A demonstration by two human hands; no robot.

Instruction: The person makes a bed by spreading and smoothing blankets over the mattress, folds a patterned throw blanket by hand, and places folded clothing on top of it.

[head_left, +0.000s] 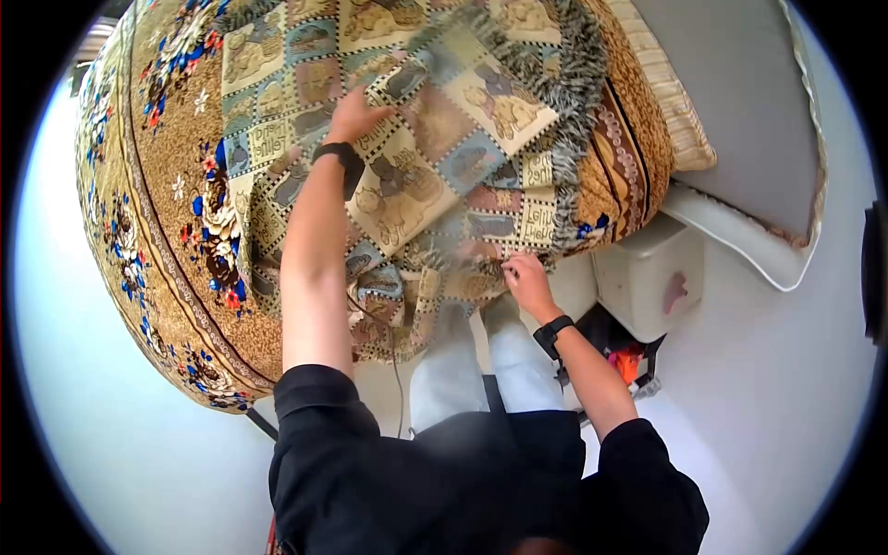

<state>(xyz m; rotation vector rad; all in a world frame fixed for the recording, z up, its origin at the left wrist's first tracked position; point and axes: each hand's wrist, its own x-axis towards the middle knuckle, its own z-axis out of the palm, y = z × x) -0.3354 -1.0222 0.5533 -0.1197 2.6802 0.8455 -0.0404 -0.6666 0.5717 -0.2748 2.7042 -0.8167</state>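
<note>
A patchwork-patterned blanket with animal pictures and grey fringe lies rumpled over a brown floral cover. My left hand reaches far onto it, fingers closed round a folded part of the blanket near the top. Lower right, at the blanket's near edge, my right hand has its fingers pinched together on the fabric. Part of the blanket between the hands is folded over at an angle. A dark band is on each wrist.
A cream pillow and a grey cushion lie at the upper right. Below them stand a pale plastic bin and a dark container with an orange item. A thin cable hangs near my legs.
</note>
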